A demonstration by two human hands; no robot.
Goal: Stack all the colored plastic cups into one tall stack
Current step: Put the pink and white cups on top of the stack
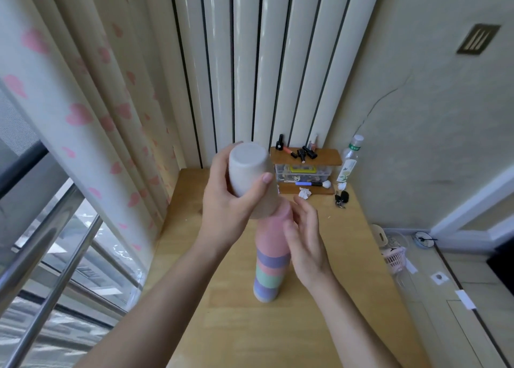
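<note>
A tall stack of upside-down cups (269, 267) stands on the wooden table (239, 326), banded pink, purple, pink, green and purple from the top down. My left hand (225, 203) grips a beige cup (250, 173), bottom up and tilted, with its rim at the pink top of the stack. My right hand (304, 239) rests against the right side of the stack's upper pink cup, fingers apart and straight; I cannot tell whether it grips.
At the table's far end stands a small wooden shelf (306, 159) with nail polish bottles, a clear drawer box and a brush. A plastic bottle (351, 156), crumpled paper (304, 193) and keys (341, 198) lie near it. Curtains hang left; a pink basket (395, 257) sits on the floor right.
</note>
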